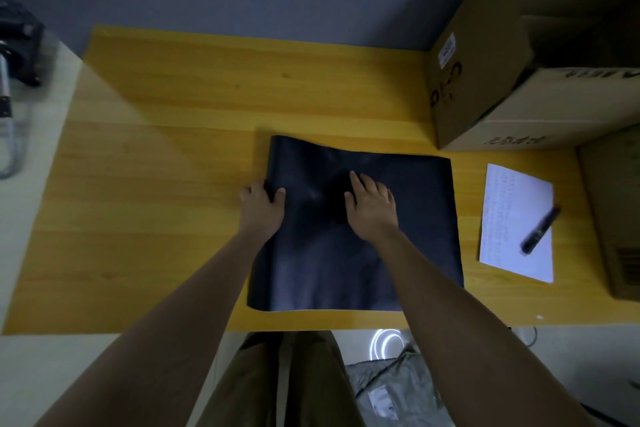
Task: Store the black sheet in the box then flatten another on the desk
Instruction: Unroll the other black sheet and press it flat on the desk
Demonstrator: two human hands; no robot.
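Note:
A black sheet (415,225) lies spread on the yellow wooden desk (173,166), slightly wavy with its left side curling up. My left hand (261,208) grips the sheet's left edge, thumb on top and fingers under it. My right hand (372,206) rests palm down on the middle of the sheet, fingers apart. An open cardboard box (485,55) stands at the desk's back right corner, its inside dark.
A white paper (505,218) with a black marker (541,229) on it lies to the right of the sheet. More cardboard boxes (609,218) sit at the far right. A dark device (17,42) sits on the pale table at left. Grey bags lie on the floor below.

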